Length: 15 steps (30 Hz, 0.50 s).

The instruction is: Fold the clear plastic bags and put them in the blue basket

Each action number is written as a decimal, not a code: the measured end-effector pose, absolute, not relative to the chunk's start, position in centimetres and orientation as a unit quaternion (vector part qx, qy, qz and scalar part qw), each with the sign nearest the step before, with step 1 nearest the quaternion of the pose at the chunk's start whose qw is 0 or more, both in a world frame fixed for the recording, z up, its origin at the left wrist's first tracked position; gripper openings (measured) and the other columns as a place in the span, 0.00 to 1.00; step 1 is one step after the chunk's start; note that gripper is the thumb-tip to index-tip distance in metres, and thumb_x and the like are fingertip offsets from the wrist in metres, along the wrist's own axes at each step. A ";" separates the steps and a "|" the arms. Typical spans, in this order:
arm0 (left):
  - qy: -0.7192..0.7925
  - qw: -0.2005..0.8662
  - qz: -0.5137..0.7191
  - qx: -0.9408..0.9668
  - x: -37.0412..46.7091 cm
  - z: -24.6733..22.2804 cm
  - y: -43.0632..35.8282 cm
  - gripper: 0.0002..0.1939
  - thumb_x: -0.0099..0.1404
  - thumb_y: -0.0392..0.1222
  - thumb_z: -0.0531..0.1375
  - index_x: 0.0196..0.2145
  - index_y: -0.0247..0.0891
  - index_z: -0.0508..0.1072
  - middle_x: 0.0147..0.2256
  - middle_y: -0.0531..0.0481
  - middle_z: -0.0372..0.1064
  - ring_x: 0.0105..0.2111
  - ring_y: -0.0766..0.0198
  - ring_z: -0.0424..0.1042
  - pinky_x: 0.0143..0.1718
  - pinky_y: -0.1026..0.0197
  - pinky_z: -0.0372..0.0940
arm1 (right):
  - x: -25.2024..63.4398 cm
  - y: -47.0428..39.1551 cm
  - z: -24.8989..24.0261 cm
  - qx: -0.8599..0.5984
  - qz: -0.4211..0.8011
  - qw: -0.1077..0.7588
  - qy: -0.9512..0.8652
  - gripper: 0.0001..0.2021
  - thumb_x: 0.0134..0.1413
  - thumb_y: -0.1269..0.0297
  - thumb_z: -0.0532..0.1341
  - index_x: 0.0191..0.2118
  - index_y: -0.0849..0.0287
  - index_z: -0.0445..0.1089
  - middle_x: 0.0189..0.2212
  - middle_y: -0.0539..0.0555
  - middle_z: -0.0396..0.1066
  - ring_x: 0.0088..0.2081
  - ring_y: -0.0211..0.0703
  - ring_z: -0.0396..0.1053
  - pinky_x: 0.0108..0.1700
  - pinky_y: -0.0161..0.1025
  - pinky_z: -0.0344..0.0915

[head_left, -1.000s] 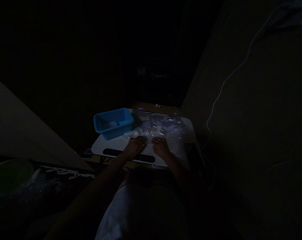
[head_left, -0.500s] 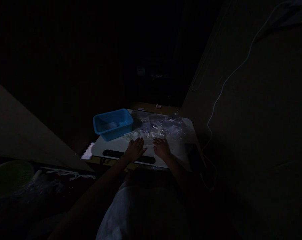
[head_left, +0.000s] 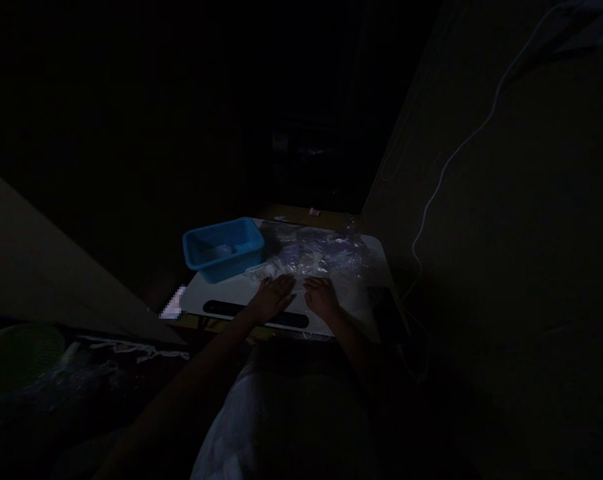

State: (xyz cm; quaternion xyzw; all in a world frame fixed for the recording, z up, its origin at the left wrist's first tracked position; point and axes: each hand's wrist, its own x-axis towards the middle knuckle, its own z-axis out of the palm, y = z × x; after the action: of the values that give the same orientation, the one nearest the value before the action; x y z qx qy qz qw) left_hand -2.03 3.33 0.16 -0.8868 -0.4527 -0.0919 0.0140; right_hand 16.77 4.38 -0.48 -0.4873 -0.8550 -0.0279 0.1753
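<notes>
Low light leaves details dim. My left hand [head_left: 275,297] lies palm down over the white table [head_left: 196,293], its fingers stretched out beside a crumpled whitish piece [head_left: 266,270], perhaps plastic or cloth. To its right, my right hand [head_left: 322,295] is also palm down with fingers extended, at the near edge of a spread of clear, shiny plastic [head_left: 336,252]. Neither hand visibly grips anything; whether the fingertips press on the plastic is too dark to tell. A blue plastic basin [head_left: 226,270] stands left of the plastic, with something pale inside.
A dark slot [head_left: 226,309] runs along the table's near edge, and a dark flat object [head_left: 384,310] lies at its right. A white cable [head_left: 444,175] hangs along the right wall. A green basket [head_left: 21,357] and clear plastic [head_left: 81,377] are at lower left.
My left hand has shifted slightly to the right and its fingers lie closer together. My right hand has barely moved. The view has shifted a little.
</notes>
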 end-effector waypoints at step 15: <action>-0.469 0.020 -0.044 -0.882 -2.1 -1.0 3.3 0.27 0.66 0.50 0.34 0.59 0.36 0.47 0.59 0.43 0.42 0.59 0.58 0.44 0.52 0.48 0.44 | 16.8 4.5 -0.8 -0.485 -0.027 0.190 -0.853 0.14 0.49 0.71 0.52 0.40 0.59 0.70 0.46 0.54 0.68 0.50 0.42 0.60 0.51 0.43 0.50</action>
State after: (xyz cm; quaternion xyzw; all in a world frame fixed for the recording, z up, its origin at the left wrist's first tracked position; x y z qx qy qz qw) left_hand -2.10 3.35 -0.96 -0.8819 -0.4691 -0.0437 0.0198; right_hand 16.79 4.47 -0.80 -0.4853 -0.8531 -0.0271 0.1895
